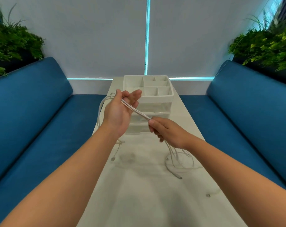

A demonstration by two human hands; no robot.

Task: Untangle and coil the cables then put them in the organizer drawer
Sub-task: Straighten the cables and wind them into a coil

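White cables [135, 111] stretched taut between hands, likely to straighten strands. Left hand [121, 112] fingers loosely curled round them; right hand [165, 131] clamped, loose ends trailing below onto table [139, 194]. Organizer [149, 95] just beyond fingers.

Single head-worn wide-angle view, facing forward and down along the white table [148, 202]. Forearms enter from the lower corners; the organizer [157, 102] sits mid-frame, close.

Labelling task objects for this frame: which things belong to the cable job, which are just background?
In the job:
- white cables, stretched between left hand and right hand
- loose cable ends on the table
- drawer organizer

Background:
- blue sofas
- plants
- window blinds
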